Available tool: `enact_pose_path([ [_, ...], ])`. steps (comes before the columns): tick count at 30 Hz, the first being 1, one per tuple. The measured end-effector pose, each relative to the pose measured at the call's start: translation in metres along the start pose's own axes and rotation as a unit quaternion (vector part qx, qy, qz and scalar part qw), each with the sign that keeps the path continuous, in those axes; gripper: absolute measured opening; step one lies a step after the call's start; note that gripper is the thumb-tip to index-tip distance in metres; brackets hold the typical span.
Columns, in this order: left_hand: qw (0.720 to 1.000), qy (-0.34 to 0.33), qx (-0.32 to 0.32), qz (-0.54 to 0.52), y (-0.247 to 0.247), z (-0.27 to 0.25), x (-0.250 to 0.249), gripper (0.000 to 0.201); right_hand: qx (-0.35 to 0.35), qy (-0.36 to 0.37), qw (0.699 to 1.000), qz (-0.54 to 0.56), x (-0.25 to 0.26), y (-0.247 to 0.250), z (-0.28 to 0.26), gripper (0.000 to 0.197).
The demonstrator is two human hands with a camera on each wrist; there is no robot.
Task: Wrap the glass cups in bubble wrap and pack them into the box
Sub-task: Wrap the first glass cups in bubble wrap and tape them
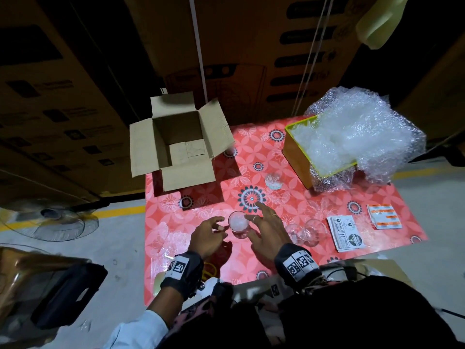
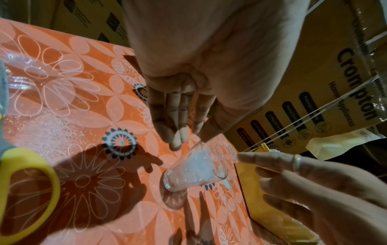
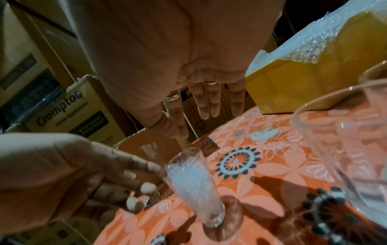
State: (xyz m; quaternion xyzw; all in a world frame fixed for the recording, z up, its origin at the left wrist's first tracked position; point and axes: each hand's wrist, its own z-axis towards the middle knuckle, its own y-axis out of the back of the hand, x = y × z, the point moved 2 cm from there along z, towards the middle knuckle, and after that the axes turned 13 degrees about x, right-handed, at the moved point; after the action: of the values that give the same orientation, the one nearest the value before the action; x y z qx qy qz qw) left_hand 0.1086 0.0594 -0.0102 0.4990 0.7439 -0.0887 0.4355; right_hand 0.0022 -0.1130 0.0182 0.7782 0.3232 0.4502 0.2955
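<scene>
A clear glass cup [image 1: 238,224] with a wad of bubble wrap stuffed inside stands on the red flowered table [image 1: 314,197]. My left hand [image 1: 210,230] is just left of it and my right hand [image 1: 264,222] just right, both with fingers spread and nothing gripped. In the left wrist view the left fingertips [image 2: 178,137] hover at the rim of the cup [image 2: 192,170]. Seen from the right wrist, the right fingers [image 3: 205,106] stretch out straight above the cup [image 3: 194,182]. The open cardboard box [image 1: 181,142] sits at the table's far left corner.
Two empty glasses [image 1: 305,233] stand right of my right hand. Another stuffed cup [image 1: 273,181] sits farther back. A yellow bin [image 1: 297,152] overflows with bubble wrap [image 1: 359,132]. Label sheets [image 1: 346,233] lie right. Yellow-handled scissors [image 2: 31,182] and a clear wrap sheet [image 1: 161,238] lie left.
</scene>
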Motion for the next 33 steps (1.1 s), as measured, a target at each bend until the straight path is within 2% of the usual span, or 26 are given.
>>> enact_pose_path([
  [2, 0.998, -0.018, -0.058, 0.033, 0.002, -0.008, -0.009, 0.044, -0.01, 0.013, 1.0, 0.016, -0.005, 0.015, -0.004, 0.047],
  [5, 0.972, -0.155, -0.146, 0.095, 0.003, -0.025, -0.039, 0.044, -0.049, 0.037, 0.998, 0.032, -0.014, 0.045, -0.011, 0.047],
  [8, 0.941, -0.26, -0.158, 0.146, -0.006, -0.027, -0.079, 0.047, -0.106, 0.078, 0.989, 0.067, -0.029, 0.083, -0.021, 0.045],
  [13, 0.919, -0.325, -0.142, 0.174, -0.037, -0.001, -0.157, 0.045, -0.179, 0.099, 0.975, 0.086, -0.071, 0.153, -0.035, 0.037],
  [17, 0.906, -0.354, -0.127, 0.192, -0.07, 0.024, -0.219, 0.045, -0.21, 0.075, 0.971, 0.089, -0.12, 0.199, -0.043, 0.032],
  [21, 0.904, -0.358, -0.114, 0.203, -0.101, 0.052, -0.257, 0.044, -0.241, 0.052, 0.965, 0.089, -0.174, 0.237, -0.051, 0.029],
  [24, 0.901, -0.365, -0.11, 0.206, -0.123, 0.07, -0.28, 0.045, -0.264, 0.031, 0.959, 0.095, -0.221, 0.266, -0.049, 0.028],
  [28, 0.898, -0.37, -0.111, 0.21, -0.147, 0.086, -0.305, 0.054, -0.257, 0.005, 0.962, 0.088, -0.277, 0.304, -0.034, 0.029],
  [33, 0.914, -0.333, -0.14, 0.185, -0.166, 0.092, -0.31, 0.049, -0.257, -0.073, 0.961, 0.074, -0.34, 0.355, 0.005, 0.035],
])
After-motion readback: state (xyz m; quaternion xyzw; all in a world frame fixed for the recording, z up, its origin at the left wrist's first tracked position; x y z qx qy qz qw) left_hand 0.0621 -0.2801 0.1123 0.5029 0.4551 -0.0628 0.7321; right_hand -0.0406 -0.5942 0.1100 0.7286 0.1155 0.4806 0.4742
